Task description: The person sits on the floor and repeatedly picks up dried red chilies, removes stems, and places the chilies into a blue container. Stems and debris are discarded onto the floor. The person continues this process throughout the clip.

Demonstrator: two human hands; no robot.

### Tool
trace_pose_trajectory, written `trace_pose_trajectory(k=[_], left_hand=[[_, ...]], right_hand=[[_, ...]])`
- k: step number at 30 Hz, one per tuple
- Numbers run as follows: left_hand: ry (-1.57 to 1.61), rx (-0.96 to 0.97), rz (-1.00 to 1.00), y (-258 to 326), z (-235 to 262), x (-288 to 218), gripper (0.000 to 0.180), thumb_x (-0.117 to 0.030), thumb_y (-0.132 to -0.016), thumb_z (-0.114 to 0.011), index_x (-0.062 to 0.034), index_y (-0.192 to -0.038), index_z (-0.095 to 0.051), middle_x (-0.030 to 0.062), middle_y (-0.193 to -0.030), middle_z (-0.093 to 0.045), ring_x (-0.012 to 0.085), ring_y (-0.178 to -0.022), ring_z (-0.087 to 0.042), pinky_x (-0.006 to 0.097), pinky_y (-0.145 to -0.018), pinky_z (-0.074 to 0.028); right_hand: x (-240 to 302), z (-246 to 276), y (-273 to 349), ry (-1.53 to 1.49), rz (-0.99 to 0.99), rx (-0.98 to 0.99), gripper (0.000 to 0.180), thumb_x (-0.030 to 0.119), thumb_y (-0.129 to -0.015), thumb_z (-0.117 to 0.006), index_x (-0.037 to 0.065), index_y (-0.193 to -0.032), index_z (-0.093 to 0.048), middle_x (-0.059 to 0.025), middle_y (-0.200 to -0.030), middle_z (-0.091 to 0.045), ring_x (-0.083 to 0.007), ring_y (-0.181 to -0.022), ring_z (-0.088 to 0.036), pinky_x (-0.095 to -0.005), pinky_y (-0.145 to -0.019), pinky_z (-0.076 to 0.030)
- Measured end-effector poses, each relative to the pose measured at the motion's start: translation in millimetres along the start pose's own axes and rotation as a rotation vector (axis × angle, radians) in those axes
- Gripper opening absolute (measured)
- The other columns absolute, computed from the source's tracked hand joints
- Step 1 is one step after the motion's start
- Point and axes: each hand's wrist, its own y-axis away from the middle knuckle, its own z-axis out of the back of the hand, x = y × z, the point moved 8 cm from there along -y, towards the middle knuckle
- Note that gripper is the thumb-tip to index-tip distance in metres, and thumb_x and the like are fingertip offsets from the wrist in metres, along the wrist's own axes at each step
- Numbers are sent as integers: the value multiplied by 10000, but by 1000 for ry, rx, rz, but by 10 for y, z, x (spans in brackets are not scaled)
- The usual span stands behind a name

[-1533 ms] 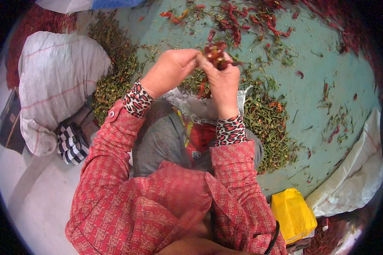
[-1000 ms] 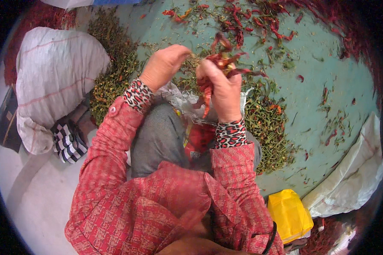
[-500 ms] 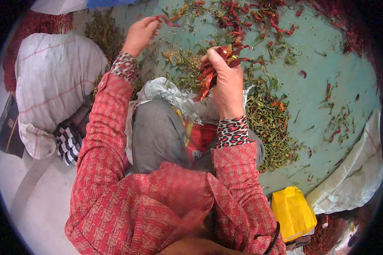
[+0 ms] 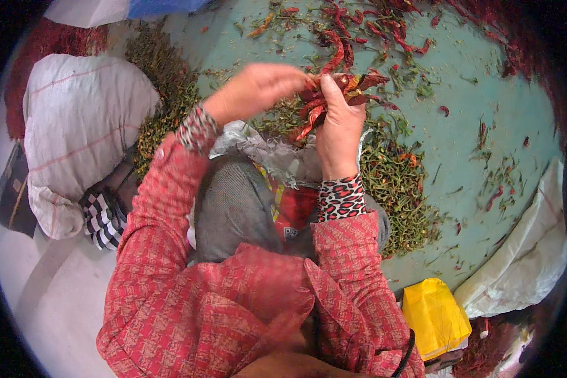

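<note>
A bunch of dried red chilies (image 4: 313, 116) is gripped in my right hand (image 4: 340, 138), with the thumb pressed over the top. Some of the pods stick out on both sides of the fist. From the left, my left hand (image 4: 258, 90) reaches across, its fingertips meeting the bunch. Motion smears those fingers, so whether they pinch a pod cannot be made out. Beneath the hands, a crumpled white plastic sack (image 4: 277, 151) lies over my lap. Beside my right wrist is a heap of green chili stems (image 4: 397, 189).
Loose red chilies (image 4: 400, 34) and stem bits are scattered on the green floor sheet (image 4: 479, 145). At left stands a stuffed white sack (image 4: 85, 120), next to another stem heap (image 4: 167, 107). A yellow bag (image 4: 435, 318) and a pale woven sack (image 4: 516, 246) lie at lower right.
My left hand has swung down and right from the upper left to the bunch. The red chili formerly at its fingers no longer shows there. My right hand stays closed around the chilies.
</note>
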Motion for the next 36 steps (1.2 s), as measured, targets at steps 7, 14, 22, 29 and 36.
trace_pose_trajectory(k=[7,14,22,29,36], left_hand=[[-781,-410,-200,-905,726,-20,240,-188,-884,-493,-2,-1021,-557,100,-922,-597,202,-789,-561,323,-688,-457],[-834,-378,-68,-1149,854,76,211,-140,-831,-532,21,-964,-499,196,-920,-473,375,-852,-495,433,-721,-410],[-310,-302,-112,-271,481,-74,210,-195,-849,-548,-46,-992,-584,112,-859,-626,251,-755,-621,309,-679,-482],[-523,-12,-241,-106,-44,-447,171,-96,-844,-553,-11,-989,-580,97,-886,-618,196,-788,-613,294,-701,-480],[-797,-296,-48,-848,710,93,237,-178,-860,-518,-16,-1032,-539,187,-1025,-518,355,-905,-529,396,-769,-433]], right_hand=[[-7,-50,-2,-40,-93,35,142,171,-868,-566,44,-933,-563,-17,-716,-589,-101,-627,-556,-231,-559,-442],[5,-43,19,-69,-104,23,188,162,-850,-589,29,-980,-560,-48,-737,-606,-124,-622,-570,-245,-563,-459],[-18,83,-35,-37,-32,-79,189,191,-845,-607,43,-962,-586,-13,-734,-594,-87,-618,-536,-224,-554,-427],[35,44,1,0,-18,-57,186,144,-831,-618,31,-975,-586,0,-823,-592,-94,-700,-553,-238,-611,-453],[19,64,3,-93,-18,-86,154,104,-824,-615,45,-961,-575,-10,-827,-595,-102,-710,-560,-250,-632,-467]])
